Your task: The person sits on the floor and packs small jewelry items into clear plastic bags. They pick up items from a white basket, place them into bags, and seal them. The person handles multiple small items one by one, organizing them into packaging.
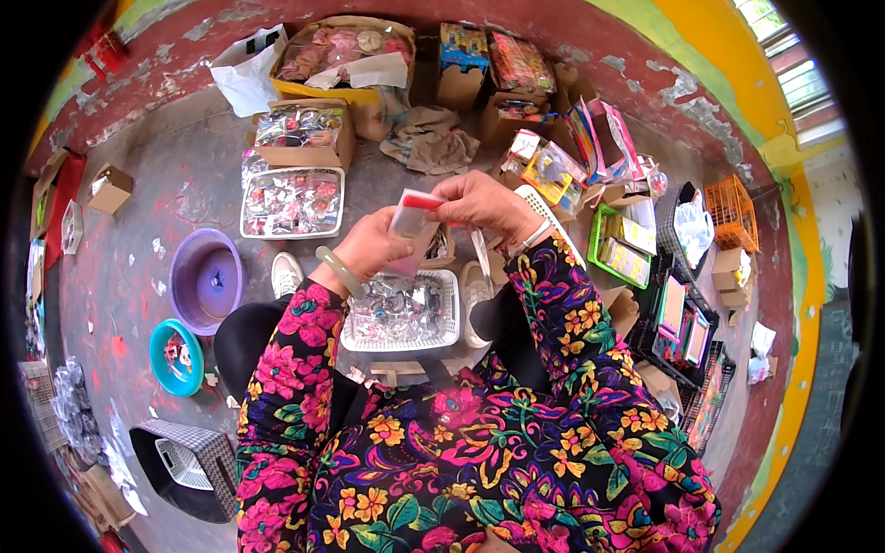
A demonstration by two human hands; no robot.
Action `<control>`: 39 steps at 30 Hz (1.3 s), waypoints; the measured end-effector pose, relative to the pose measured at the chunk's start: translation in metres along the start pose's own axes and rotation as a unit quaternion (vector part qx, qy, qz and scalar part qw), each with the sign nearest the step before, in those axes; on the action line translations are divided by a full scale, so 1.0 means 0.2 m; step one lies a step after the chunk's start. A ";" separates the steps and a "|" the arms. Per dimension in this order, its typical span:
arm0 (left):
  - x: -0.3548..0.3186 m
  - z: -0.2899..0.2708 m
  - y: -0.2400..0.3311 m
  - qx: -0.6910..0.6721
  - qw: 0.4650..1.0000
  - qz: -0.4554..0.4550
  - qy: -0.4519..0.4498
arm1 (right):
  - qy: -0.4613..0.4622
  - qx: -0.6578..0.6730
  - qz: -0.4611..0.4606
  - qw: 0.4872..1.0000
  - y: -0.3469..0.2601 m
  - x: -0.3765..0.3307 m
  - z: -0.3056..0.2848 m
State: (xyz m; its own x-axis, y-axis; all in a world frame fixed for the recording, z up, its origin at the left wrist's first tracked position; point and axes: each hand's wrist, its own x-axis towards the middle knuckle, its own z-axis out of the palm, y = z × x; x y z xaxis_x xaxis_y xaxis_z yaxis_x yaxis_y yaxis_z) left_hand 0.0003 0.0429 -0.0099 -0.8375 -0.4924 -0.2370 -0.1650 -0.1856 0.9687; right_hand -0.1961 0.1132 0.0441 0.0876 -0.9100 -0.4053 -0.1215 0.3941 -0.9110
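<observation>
Small clear packet [412, 219] — red top strip — upright, above white basket [402, 313].

The small packet [412, 221] pinched between the left hand [371, 244] and right hand [486, 205] looks like thin, clear plastic film, glossy, with a red strip along its top. A smooth, pale green bangle [339, 270], perhaps jade or glass, sits on the left wrist. The sleeves [562, 332] are soft printed cloth, matt. Below the hands, the white basket [402, 318] is hard plastic lattice holding shiny, crinkled foil-like wrappers. The purple basin [207, 279] is smooth plastic with a dull sheen. Cardboard boxes [304, 129] look matt and brown; the floor [184, 184] is rough, stained concrete
</observation>
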 end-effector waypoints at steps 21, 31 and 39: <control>0.01 0.01 0.02 -0.006 0.996 -0.073 0.053 | 0.431 0.520 0.080 0.733 1.48 -0.46 -0.62; 0.01 0.04 0.03 -0.026 0.996 -0.055 0.065 | 0.538 0.199 0.094 0.814 1.33 -0.65 -0.74; 0.00 0.02 0.08 -0.045 0.994 -0.023 0.097 | 0.230 0.360 -0.141 0.893 0.22 -0.30 -0.43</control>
State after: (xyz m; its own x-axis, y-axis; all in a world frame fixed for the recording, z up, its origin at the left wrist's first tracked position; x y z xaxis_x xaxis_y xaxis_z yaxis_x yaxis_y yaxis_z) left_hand -0.0039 0.0433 0.0064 -0.7130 -0.6338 -0.2997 -0.1470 -0.2828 0.9478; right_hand -0.2916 0.1736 0.0357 -0.4218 -0.8771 -0.2298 0.5236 -0.0287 -0.8515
